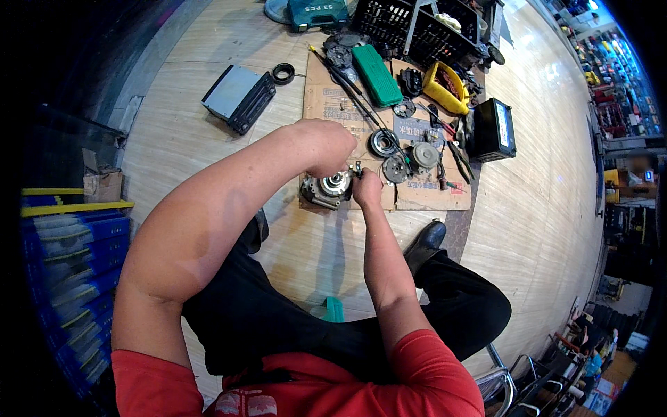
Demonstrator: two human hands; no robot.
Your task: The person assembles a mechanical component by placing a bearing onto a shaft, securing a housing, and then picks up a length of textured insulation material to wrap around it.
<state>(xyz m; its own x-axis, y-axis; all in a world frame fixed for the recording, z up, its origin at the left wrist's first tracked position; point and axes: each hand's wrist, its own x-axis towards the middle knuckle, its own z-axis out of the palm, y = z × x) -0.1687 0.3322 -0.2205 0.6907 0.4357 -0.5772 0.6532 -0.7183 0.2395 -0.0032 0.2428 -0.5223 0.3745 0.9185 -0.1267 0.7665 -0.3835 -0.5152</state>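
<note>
A metal mechanical unit with a shiny round hub [317, 194] sits on a flattened cardboard sheet [431, 199]. My left hand [332, 144] is curled above the unit, its fingertips hidden beneath it. Beside the unit's right side, my right hand [368, 186] grips a small dark tool [358, 170], partly hidden by the fingers. To the right lie a steel ring bearing [382, 144], a holed metal disc [394, 169], a round grey pulley [424, 156] and long black tools [340, 75].
A grey car unit [229, 94] and black ring [283, 74] lie left. Beyond are a green case [375, 73], yellow tray [446, 87], black battery [492, 128] and black crate [375, 17]. Blue bins [73, 278] stand at left; my legs flank the workspace.
</note>
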